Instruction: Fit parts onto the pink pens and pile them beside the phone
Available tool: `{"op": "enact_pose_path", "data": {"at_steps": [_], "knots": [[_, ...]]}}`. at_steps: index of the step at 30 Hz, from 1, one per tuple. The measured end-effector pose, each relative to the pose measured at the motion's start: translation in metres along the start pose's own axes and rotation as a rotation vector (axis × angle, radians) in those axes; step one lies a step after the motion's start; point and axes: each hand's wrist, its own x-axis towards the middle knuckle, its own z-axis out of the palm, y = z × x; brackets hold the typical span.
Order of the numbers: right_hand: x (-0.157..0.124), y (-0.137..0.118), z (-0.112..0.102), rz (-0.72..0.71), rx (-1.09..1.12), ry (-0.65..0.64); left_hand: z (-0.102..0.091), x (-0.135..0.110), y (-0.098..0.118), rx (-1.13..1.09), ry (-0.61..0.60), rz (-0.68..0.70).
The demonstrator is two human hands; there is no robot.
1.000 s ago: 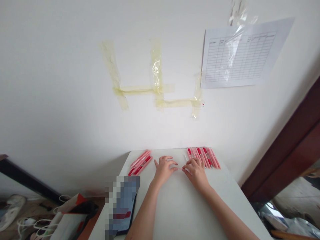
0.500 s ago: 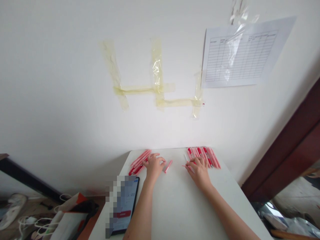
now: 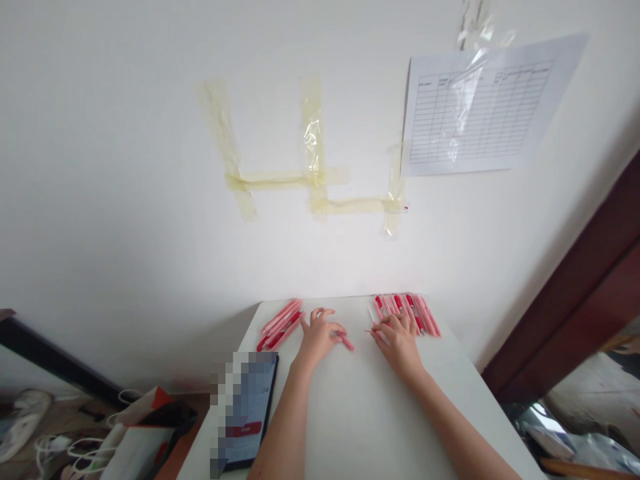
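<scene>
My left hand (image 3: 319, 337) pinches a short pink pen barrel (image 3: 347, 343) between thumb and index finger, just above the white table. Its other fingers stay spread. My right hand (image 3: 400, 341) is closed, palm down, around a slim pen part whose thin red tip (image 3: 367, 331) pokes out to the left; the rest of it is hidden under the fingers. Beside that hand lies a row of pink and red pens (image 3: 413, 313). To the left of my left hand is a smaller group of pink and red pens (image 3: 283, 323).
A phone (image 3: 253, 413) lies on the left side of the white table (image 3: 360, 413). The table's far edge meets a wall with yellowed tape (image 3: 313, 140) and a taped printed sheet (image 3: 480, 113). Paper bags (image 3: 140, 440) stand on the floor at left.
My left hand has moved slightly right and taken hold of the pink barrel that lay on the table. The barrel has turned, and its lower end now points right. My right hand has barely moved.
</scene>
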Motion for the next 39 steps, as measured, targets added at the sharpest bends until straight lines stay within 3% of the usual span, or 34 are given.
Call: {"op": "enact_pose_path", "data": {"at_steps": [18, 33, 39], "knots": [[0.001, -0.001, -0.002, -0.005, 0.005, 0.013, 0.008, 0.0, 0.015, -0.049, 0.124, 0.03], [0.001, 0.001, 0.001, 0.019, 0.141, 0.043, 0.009, -0.002, 0.026, -0.108, 0.026, 0.024], [0.001, 0.002, 0.001, 0.035, 0.22, 0.044, 0.008, -0.005, 0.031, -0.131, 0.023, 0.089]]}}
